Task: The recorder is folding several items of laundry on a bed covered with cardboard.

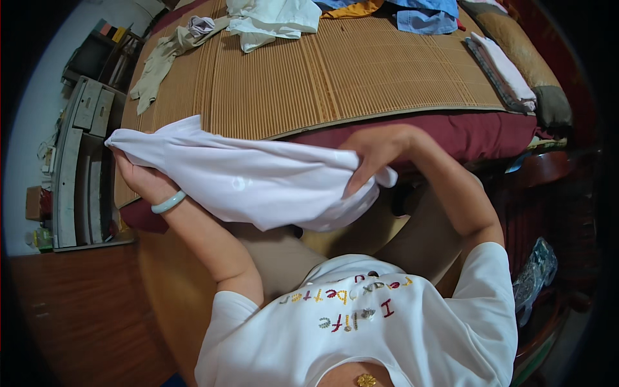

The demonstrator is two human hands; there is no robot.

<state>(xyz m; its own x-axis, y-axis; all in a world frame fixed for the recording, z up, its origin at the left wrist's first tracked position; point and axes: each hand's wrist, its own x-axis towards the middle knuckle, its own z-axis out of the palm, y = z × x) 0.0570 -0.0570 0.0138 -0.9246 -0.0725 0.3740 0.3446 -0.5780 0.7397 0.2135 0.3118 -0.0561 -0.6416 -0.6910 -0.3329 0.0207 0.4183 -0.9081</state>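
Cloth (pixel 258 184), one, white with a faint lilac cast and a small pale print; held up between both hands, above the lap and in front of the near edge of the bed.

Left hand (pixel 145 177), palm turned up, at the bunched left end of the cloth; fingers mostly hidden behind the fabric, closed on it as far as can be seen. Bangle (pixel 169 202), pale green, on the left wrist.

Right hand (pixel 377 155), blurred, at the opposite end; thumb and fingers gripping the fabric from above, exact finger positions not clear.

Mat (pixel 271 84), tan, slatted, covering the bed top; sheet (pixel 467 132), dark red, showing below its edge.

On the mat, far side: beige garment (pixel 158 64), left; white garment (pixel 274 22), beside it; orange garment (pixel 354 9) and blue garment (pixel 429 19), next to each other; folded stack (pixel 506 71), at the right edge, just beside a tan pillow (pixel 516 39).

Cabinet (pixel 84 161), grey, left of the bed. Plastic bag (pixel 536 274), clear, at far right.
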